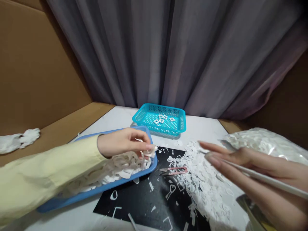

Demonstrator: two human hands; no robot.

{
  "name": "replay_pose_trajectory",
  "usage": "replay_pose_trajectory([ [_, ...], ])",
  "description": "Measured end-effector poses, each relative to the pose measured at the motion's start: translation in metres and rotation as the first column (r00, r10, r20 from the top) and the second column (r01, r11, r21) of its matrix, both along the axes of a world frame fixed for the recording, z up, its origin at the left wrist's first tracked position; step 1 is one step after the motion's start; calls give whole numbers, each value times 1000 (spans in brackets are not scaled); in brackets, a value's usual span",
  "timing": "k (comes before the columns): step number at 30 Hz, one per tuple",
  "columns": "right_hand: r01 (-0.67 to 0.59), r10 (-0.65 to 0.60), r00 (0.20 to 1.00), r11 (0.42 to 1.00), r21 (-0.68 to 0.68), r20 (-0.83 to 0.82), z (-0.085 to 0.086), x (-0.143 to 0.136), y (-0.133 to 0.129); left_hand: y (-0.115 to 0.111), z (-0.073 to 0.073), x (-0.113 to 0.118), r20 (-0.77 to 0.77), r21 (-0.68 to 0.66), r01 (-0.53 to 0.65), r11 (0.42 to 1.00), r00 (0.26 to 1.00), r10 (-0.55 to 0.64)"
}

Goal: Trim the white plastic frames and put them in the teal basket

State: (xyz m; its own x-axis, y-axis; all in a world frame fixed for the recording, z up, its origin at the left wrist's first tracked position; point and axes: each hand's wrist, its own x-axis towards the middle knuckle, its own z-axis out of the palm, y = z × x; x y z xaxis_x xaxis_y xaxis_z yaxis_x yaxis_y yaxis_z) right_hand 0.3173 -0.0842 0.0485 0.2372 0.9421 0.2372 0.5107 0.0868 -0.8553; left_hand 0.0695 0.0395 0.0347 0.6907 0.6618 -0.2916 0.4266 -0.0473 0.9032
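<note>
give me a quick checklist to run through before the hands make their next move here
1. Left hand has hold of a white piece at the blue tray: ok, fingers pinch one at the tray's far end.
2. Right hand holds its thin white tool: ok.
3. Teal basket has room: ok, only a few white frames inside.
4. Pink snips free of both hands: ok, lying on the black mat.
5. Snips shut: cannot tell.
6. Scrap pile kept on the mat: not ok, it spills past it.

Black mat (154, 199) lies open between blue tray (96, 192) and scrap pile (207, 183).
</note>
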Motion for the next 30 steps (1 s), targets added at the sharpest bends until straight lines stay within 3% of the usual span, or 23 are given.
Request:
replay_pose_trajectory([
  [3, -141, 126, 984, 984, -110, -129, 2, -13, 8, -8, 6, 27, 234, -192, -109, 975, 960, 153],
  [6, -244, 190, 938, 957, -159, -291, -2, -19, 15, -16, 0, 47, 353, -320, -87, 943, 913, 204],
  [10, -241, 171, 918, 957, -162, -357, -10, -22, 17, -21, -10, 55, 476, -400, -40, 915, 845, 245],
  [17, -192, 161, 963, 972, -134, -216, -14, -26, 19, -23, -17, 49, 423, -562, -1, 827, 859, 288],
  [30, -168, 155, 981, 980, -107, -118, -16, -31, 21, -20, -17, 47, 408, -521, 34, 853, 888, 213],
])
